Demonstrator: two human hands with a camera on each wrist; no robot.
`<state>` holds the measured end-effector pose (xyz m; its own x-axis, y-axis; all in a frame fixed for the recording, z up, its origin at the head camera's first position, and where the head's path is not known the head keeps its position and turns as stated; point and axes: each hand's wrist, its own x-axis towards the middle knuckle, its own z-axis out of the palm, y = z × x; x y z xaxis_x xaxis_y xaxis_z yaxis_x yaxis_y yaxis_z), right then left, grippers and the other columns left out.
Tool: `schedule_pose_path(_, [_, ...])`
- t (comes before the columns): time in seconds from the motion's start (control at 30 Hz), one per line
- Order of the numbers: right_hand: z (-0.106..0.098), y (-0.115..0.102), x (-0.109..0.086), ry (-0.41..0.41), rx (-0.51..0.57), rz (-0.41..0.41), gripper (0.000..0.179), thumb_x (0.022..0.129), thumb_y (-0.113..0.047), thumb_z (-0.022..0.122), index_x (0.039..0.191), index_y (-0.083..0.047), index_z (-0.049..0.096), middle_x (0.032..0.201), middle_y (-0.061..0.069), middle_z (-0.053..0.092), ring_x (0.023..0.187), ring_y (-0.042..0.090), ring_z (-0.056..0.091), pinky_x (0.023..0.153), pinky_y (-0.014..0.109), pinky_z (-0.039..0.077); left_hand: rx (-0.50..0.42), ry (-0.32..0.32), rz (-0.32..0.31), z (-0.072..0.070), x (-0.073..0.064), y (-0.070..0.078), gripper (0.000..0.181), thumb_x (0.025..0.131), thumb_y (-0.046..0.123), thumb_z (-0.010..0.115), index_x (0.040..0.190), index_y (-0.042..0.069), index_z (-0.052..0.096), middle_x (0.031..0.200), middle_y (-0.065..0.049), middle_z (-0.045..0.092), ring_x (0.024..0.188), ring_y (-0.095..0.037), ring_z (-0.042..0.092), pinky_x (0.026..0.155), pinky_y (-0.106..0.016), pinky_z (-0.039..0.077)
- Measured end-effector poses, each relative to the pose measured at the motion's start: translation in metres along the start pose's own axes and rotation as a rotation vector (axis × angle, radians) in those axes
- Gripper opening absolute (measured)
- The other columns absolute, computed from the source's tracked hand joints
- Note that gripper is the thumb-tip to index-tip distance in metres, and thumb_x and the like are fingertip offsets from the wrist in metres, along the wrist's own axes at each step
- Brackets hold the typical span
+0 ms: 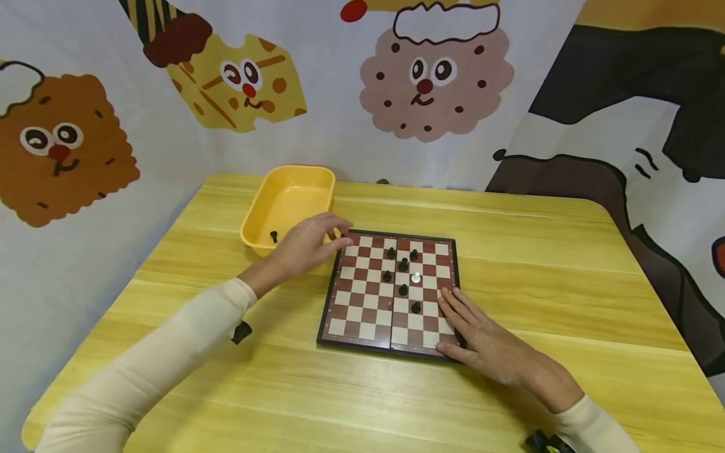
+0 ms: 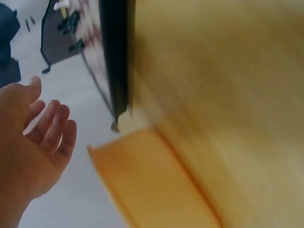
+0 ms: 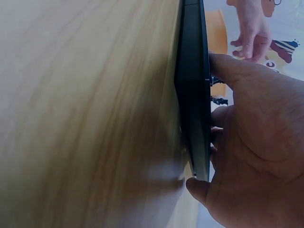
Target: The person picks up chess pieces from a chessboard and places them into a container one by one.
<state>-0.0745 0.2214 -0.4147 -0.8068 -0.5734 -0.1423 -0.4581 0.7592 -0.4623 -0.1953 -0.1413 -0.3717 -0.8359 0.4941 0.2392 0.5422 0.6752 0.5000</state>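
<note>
A chessboard [image 1: 362,301] with brown and white squares and a dark rim lies on the table. Several black chess pieces [image 1: 403,265] and a single white chess piece [image 1: 416,277] stand around its middle. My left hand [image 1: 310,244] hovers between the yellow tray and the board's far left corner; in the left wrist view its fingers [image 2: 53,124] are loosely bent around nothing. My right hand [image 1: 491,343] rests on the board's right edge, fingers stretched over the squares. The right wrist view shows its palm beside the black side of the board [image 3: 194,95].
Beyond the board's far left corner stands the yellow tray [image 1: 325,189], with a black chess piece [image 1: 274,236] inside. The wooden table [image 1: 538,251] reaches back to a cloth [image 1: 328,75] printed with cartoon food.
</note>
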Motion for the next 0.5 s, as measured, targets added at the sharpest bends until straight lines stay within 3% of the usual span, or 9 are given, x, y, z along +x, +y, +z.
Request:
schedule_pose_path(0.2, [0.0,0.001,-0.002,0.008,0.015,0.002,0.081,0.104,-0.054,0.05,0.162,-0.005,0.021,0.17,0.009,0.007,0.154,0.033,0.002,0.115,0.059,0.025,-0.067,-0.149,0.033,0.024,0.001,0.008,0.043,0.102,0.026,0.066,0.139,0.004,0.061,0.129,-0.01,0.062,0.108,-0.024,0.063,0.087,-0.038,0.055])
schedule_pose_path(0.3, [0.001,0.001,-0.001,0.007,0.026,0.003,0.082,0.104,-0.055,0.05,0.162,-0.005,0.02,0.17,0.008,0.007,0.154,0.032,0.002,0.115,0.058,0.025,-0.1,-0.184,0.042,0.034,0.0,0.013,0.047,0.102,0.027,0.067,0.142,0.004,0.058,0.14,-0.014,0.058,0.121,-0.027,0.059,0.101,-0.042,0.049])
schedule_pose_path(0.43, [0.003,0.002,0.0,0.017,0.032,-0.001,0.083,0.103,-0.057,0.05,0.162,-0.006,0.02,0.17,0.006,0.006,0.154,0.031,0.002,0.115,0.058,0.025,-0.136,-0.206,0.052,0.047,-0.001,0.019,0.048,0.1,0.027,0.069,0.142,0.004,0.059,0.144,-0.015,0.055,0.126,-0.027,0.056,0.106,-0.042,0.045])
schedule_pose_path(0.5, [0.003,0.003,-0.001,0.019,0.015,0.004,0.083,0.103,-0.057,0.049,0.162,-0.006,0.021,0.17,0.006,0.007,0.154,0.03,0.002,0.116,0.058,0.024,-0.149,-0.228,0.073,0.055,-0.001,0.023,0.047,0.1,0.027,0.069,0.14,0.004,0.06,0.14,-0.013,0.058,0.118,-0.023,0.06,0.101,-0.038,0.049])
